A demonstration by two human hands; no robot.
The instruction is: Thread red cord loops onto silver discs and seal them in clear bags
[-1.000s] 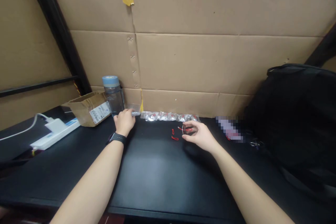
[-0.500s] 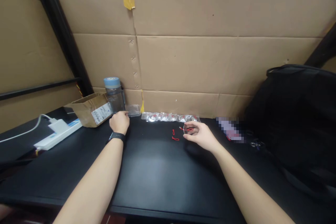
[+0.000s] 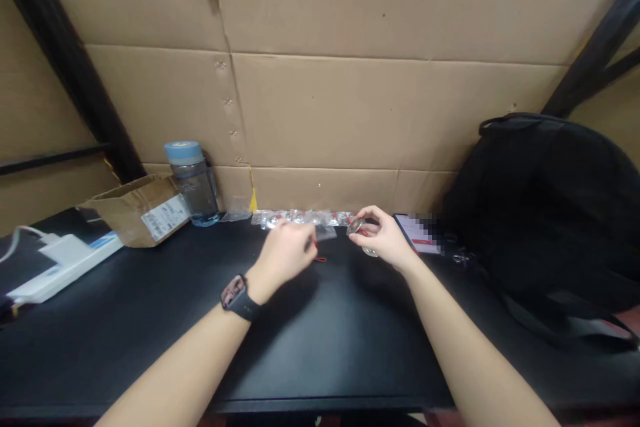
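A: Head view first. What is the right hand (image 3: 385, 240) doing?

B: Its fingers are pinching together on a small clear round piece (image 3: 356, 226) with a red bit on it, held just above the black table (image 3: 320, 340), at about one o'clock from the table's middle.

A: And the left hand (image 3: 285, 255)?

B: It is wearing a watch (image 3: 235, 293) and pinching a small clear bag (image 3: 326, 233) by one edge, at nine o'clock from the round piece, close beside it.

A: What is lying around them?

B: A row of clear packets (image 3: 300, 217) is lining the cardboard wall (image 3: 350, 107) at twelve o'clock. A water bottle (image 3: 193, 183) is standing at ten o'clock, and a black bag (image 3: 545, 213) is sitting at three.
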